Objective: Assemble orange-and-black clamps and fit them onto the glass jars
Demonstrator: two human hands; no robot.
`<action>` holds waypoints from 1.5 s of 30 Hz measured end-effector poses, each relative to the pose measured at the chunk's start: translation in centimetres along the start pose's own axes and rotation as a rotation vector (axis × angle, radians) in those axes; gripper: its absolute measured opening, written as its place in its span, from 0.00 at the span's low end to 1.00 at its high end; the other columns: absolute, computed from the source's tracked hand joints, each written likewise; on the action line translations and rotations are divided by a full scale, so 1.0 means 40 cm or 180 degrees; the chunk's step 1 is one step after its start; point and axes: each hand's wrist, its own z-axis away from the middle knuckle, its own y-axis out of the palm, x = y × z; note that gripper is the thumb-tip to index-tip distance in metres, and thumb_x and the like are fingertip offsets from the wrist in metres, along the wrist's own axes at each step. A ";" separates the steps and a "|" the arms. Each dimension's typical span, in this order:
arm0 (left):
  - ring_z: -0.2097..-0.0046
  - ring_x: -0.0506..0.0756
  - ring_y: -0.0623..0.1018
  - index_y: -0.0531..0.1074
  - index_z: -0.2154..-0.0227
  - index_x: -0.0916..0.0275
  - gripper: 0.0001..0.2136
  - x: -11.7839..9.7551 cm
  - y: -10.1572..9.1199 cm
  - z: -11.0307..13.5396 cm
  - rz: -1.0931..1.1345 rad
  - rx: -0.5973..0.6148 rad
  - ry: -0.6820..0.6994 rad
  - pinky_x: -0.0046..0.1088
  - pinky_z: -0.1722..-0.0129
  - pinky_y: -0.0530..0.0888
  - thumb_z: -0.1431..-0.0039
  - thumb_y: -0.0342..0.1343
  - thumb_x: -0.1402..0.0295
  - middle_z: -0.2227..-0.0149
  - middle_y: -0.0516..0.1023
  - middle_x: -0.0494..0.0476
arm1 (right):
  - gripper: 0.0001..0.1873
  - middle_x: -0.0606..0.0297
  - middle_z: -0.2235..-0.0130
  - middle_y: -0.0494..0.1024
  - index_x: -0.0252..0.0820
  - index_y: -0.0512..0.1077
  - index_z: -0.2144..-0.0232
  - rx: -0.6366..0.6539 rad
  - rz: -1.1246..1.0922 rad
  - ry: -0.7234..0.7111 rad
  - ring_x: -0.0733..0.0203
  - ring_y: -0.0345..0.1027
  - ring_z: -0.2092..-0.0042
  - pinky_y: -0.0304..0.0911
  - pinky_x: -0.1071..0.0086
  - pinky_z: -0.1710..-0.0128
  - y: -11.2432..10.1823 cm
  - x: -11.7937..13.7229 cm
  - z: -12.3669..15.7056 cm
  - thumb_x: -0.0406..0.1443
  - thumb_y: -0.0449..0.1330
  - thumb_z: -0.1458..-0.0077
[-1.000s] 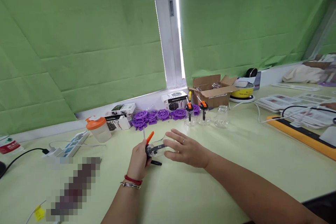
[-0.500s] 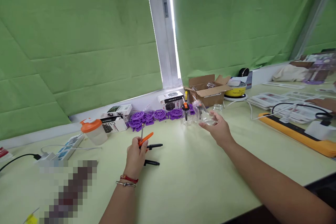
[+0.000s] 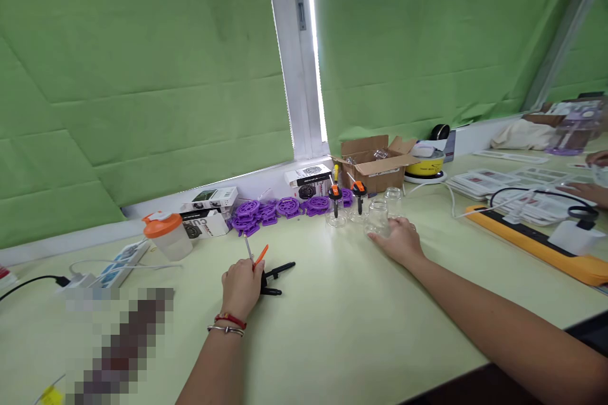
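Note:
My left hand (image 3: pixel 240 285) is closed around black-and-orange parts; an orange lever (image 3: pixel 261 255) and a thin pale rod (image 3: pixel 249 250) stick up from it. Black prongs (image 3: pixel 280 271) jut out to its right, just over the table. My right hand (image 3: pixel 403 242) has its fingers curled round the side of a clear glass jar (image 3: pixel 378 218), which is upright on the table with nothing visible inside. Left of this jar, two glass jars hold black-and-orange tops, one nearer (image 3: pixel 359 192) and one farther left (image 3: pixel 335 195). Another bare glass jar (image 3: pixel 393 199) stands behind.
Purple plastic parts (image 3: pixel 287 207) lie along the wall by small printed boxes (image 3: pixel 206 224). An open cardboard box (image 3: pixel 380 171) stands behind the jars. An orange-lidded cup (image 3: pixel 166 234) and power strip (image 3: pixel 126 262) are left; a yellow-orange bar (image 3: pixel 536 247), papers and another person's hands (image 3: pixel 589 193) are right.
My right hand has brought the glass jar down from a tilted position in the air to upright on the table. My left hand has turned slightly and shifted a little left with its parts.

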 end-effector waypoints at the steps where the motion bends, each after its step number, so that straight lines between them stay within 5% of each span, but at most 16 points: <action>1: 0.59 0.62 0.74 0.70 0.69 0.64 0.20 0.003 0.003 -0.002 -0.0042 0.0036 -0.0042 0.36 0.62 0.64 0.40 0.36 0.58 0.63 0.76 0.66 | 0.38 0.48 0.47 0.62 0.32 0.66 0.52 0.0029 0.0032 -0.0023 0.44 0.56 0.46 0.55 0.60 0.47 0.002 0.002 -0.003 0.56 0.54 0.56; 4: 0.60 0.62 0.74 0.71 0.68 0.64 0.20 0.010 0.007 -0.005 -0.0093 0.0073 -0.0134 0.35 0.65 0.65 0.40 0.36 0.58 0.62 0.76 0.66 | 0.38 0.47 0.47 0.62 0.32 0.65 0.51 0.0040 0.0014 -0.0101 0.44 0.56 0.47 0.55 0.60 0.48 0.000 0.009 -0.002 0.56 0.54 0.56; 7: 0.60 0.62 0.75 0.70 0.67 0.64 0.21 0.005 0.006 -0.002 -0.0104 0.0026 -0.0170 0.35 0.66 0.66 0.40 0.35 0.57 0.63 0.76 0.66 | 0.45 0.44 0.45 0.59 0.30 0.56 0.45 -0.0442 -0.0133 -0.0218 0.40 0.52 0.45 0.52 0.53 0.47 -0.020 0.029 0.016 0.56 0.57 0.57; 10: 0.60 0.64 0.75 0.71 0.68 0.64 0.23 -0.009 0.001 0.004 -0.0154 -0.0012 -0.0226 0.36 0.65 0.66 0.40 0.34 0.55 0.63 0.76 0.67 | 0.44 0.47 0.41 0.55 0.36 0.48 0.41 -0.0970 -0.0428 -0.1130 0.41 0.46 0.40 0.43 0.49 0.43 -0.048 0.079 0.034 0.52 0.57 0.53; 12: 0.59 0.65 0.75 0.71 0.69 0.64 0.23 -0.017 -0.001 0.007 -0.0192 -0.0052 -0.0264 0.39 0.63 0.66 0.41 0.34 0.55 0.64 0.76 0.68 | 0.35 0.51 0.42 0.56 0.41 0.51 0.42 -0.0855 -0.0632 -0.1875 0.45 0.45 0.39 0.41 0.50 0.41 -0.053 0.132 0.029 0.47 0.54 0.48; 14: 0.59 0.65 0.74 0.71 0.69 0.65 0.23 -0.021 -0.004 0.009 -0.0206 -0.0101 -0.0298 0.41 0.62 0.65 0.41 0.34 0.55 0.64 0.76 0.69 | 0.34 0.51 0.41 0.56 0.40 0.50 0.42 -0.0623 -0.0927 -0.2138 0.47 0.45 0.39 0.43 0.52 0.41 -0.036 0.190 0.004 0.43 0.54 0.48; 17: 0.59 0.66 0.74 0.71 0.70 0.65 0.23 -0.015 -0.008 0.010 -0.0217 -0.0137 -0.0382 0.42 0.61 0.65 0.41 0.34 0.55 0.63 0.76 0.69 | 0.43 0.46 0.41 0.54 0.35 0.45 0.41 -0.0498 -0.1514 -0.1274 0.45 0.47 0.39 0.50 0.51 0.43 0.025 0.262 -0.056 0.44 0.58 0.53; 21: 0.60 0.65 0.75 0.70 0.70 0.64 0.23 -0.002 -0.013 0.010 -0.0158 -0.0067 -0.0472 0.42 0.61 0.64 0.40 0.33 0.56 0.64 0.77 0.68 | 0.44 0.45 0.47 0.63 0.35 0.48 0.43 0.0004 -0.1899 0.0041 0.45 0.60 0.46 0.58 0.55 0.50 0.112 0.299 -0.114 0.45 0.61 0.58; 25: 0.60 0.64 0.75 0.70 0.69 0.64 0.21 0.000 -0.012 0.008 -0.0097 -0.0068 -0.0526 0.43 0.59 0.64 0.40 0.34 0.56 0.64 0.77 0.67 | 0.32 0.51 0.53 0.70 0.38 0.57 0.51 0.0178 -0.1741 0.0099 0.50 0.65 0.51 0.61 0.61 0.54 0.147 0.297 -0.104 0.44 0.60 0.57; 29: 0.58 0.66 0.73 0.69 0.65 0.66 0.20 -0.004 -0.014 0.004 -0.0079 -0.0332 -0.0546 0.45 0.58 0.64 0.41 0.37 0.58 0.63 0.75 0.67 | 0.30 0.54 0.55 0.71 0.40 0.58 0.54 0.0289 -0.1492 0.0024 0.50 0.67 0.55 0.62 0.63 0.59 0.125 0.301 -0.055 0.46 0.60 0.56; 31: 0.55 0.66 0.71 0.68 0.61 0.67 0.19 -0.011 -0.019 0.008 0.0118 -0.0673 -0.0349 0.46 0.56 0.64 0.41 0.39 0.58 0.58 0.73 0.69 | 0.28 0.56 0.56 0.71 0.41 0.59 0.55 0.0438 -0.1385 -0.0270 0.51 0.67 0.56 0.62 0.62 0.60 0.094 0.308 -0.019 0.46 0.60 0.56; 34: 0.53 0.62 0.70 0.63 0.53 0.67 0.22 -0.037 -0.027 0.027 0.1041 -0.1057 0.0137 0.41 0.55 0.66 0.42 0.43 0.55 0.53 0.69 0.69 | 0.25 0.58 0.55 0.70 0.43 0.61 0.55 0.0250 -0.1289 -0.1507 0.50 0.63 0.53 0.60 0.59 0.55 0.035 0.320 0.052 0.44 0.61 0.55; 39: 0.68 0.50 0.72 0.50 0.43 0.58 0.30 -0.102 -0.023 0.072 0.2823 -0.0235 0.0448 0.28 0.67 0.71 0.46 0.50 0.54 0.56 0.68 0.58 | 0.21 0.55 0.54 0.68 0.43 0.66 0.57 -0.0057 -0.1015 -0.3148 0.46 0.58 0.49 0.56 0.51 0.50 -0.045 0.327 0.190 0.38 0.62 0.56; 45: 0.76 0.47 0.67 0.55 0.44 0.57 0.28 -0.117 -0.026 0.081 0.3112 0.0101 0.0142 0.26 0.74 0.68 0.45 0.48 0.52 0.64 0.71 0.54 | 0.20 0.54 0.51 0.66 0.43 0.65 0.56 -0.0165 -0.1315 -0.3471 0.45 0.55 0.46 0.52 0.48 0.46 -0.067 0.324 0.259 0.35 0.60 0.55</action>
